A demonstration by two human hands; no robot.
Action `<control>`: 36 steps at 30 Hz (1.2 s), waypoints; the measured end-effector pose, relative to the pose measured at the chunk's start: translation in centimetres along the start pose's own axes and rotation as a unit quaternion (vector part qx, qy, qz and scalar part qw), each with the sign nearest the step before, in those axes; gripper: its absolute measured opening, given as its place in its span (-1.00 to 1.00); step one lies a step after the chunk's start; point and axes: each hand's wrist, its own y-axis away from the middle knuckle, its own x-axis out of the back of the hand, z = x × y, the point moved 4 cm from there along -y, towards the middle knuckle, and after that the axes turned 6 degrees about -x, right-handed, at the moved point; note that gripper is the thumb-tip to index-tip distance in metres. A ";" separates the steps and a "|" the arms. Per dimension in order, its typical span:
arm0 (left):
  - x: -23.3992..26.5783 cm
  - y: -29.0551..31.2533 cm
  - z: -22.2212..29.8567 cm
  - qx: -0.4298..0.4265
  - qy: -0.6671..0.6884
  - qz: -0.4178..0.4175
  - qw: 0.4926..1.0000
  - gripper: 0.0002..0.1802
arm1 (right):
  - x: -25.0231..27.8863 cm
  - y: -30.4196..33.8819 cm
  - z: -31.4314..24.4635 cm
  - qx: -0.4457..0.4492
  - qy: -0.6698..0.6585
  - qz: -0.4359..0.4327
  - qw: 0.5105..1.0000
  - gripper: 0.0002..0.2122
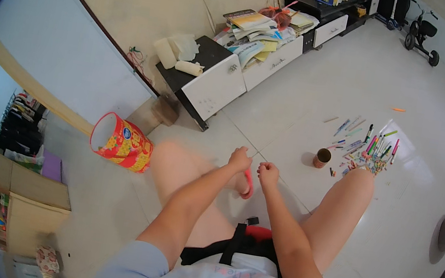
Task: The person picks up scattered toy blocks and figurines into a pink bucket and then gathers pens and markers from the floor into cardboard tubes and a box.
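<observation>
The cup stands upright on the floor, just beside the scattered pens. Left hand and right hand: apart, left of the cup, fingers curled; whether they grip anything cannot be told. Recommended: take pens singly by mid-barrel; keep the forearm clear of the cup, which could tip. Farther left: red tub.

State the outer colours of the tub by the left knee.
Mostly red and yellow; the tub shows in the head view.
</observation>
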 end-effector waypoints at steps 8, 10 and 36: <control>1.2 -1.1 -7.3 0.063 0.017 0.049 0.997 -0.42 | -4.7 -1.7 3.9 0.031 0.074 0.004 0.997 -0.89; 0.5 -1.7 -9.1 0.092 0.017 0.038 0.995 -0.42 | -6.1 -2.0 3.2 0.072 0.147 0.046 0.985 -0.88; -4.7 -22.4 -22.2 -0.023 -0.183 0.158 0.970 -0.30 | -14.1 -20.1 9.2 0.251 0.359 0.052 0.897 -0.76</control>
